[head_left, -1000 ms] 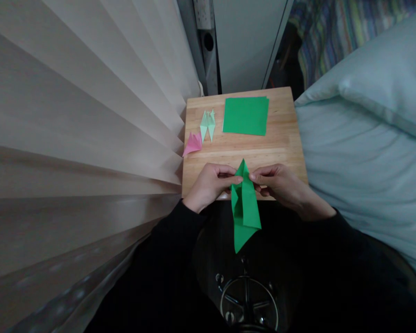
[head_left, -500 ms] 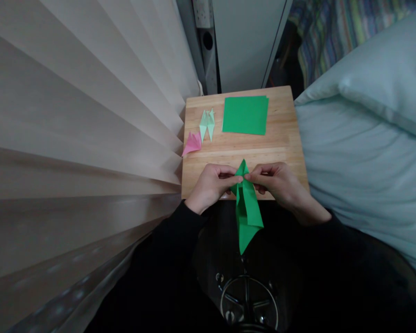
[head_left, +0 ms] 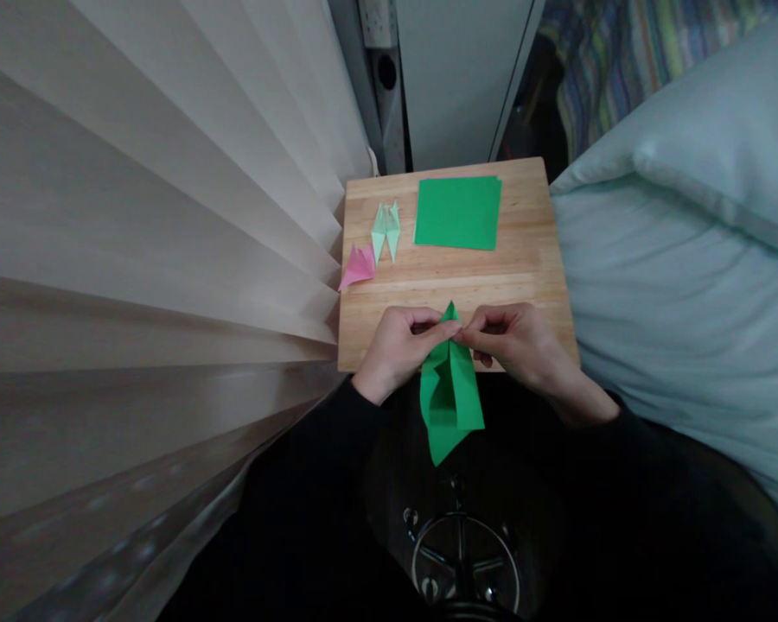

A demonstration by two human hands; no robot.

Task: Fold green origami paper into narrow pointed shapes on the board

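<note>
A green sheet of origami paper (head_left: 468, 399), partly folded, hangs over the near edge of the small wooden table (head_left: 519, 276). Its upper end comes to a point above my fingers, and its lower part gapes in a loose pocket. My left hand (head_left: 405, 344) pinches the paper near the top, thumb across the front. From the other side, my right hand (head_left: 519, 341) pinches the same spot, its thumb and forefinger close to my left thumb. The fingers behind the paper are mostly hidden.
A stack of green paper (head_left: 458, 212) lies at the table's back. Left of it are pale green folded paper pieces (head_left: 385, 231) and a pink folded piece (head_left: 359, 265). A pleated curtain (head_left: 252, 259) borders the left, bedding (head_left: 654, 276) the right. Below shows a wheeled base (head_left: 462, 561).
The lower part of the green paper has swung left and opened wider. My left thumb has slid slightly right over the fold, while both hands keep their pinch.
</note>
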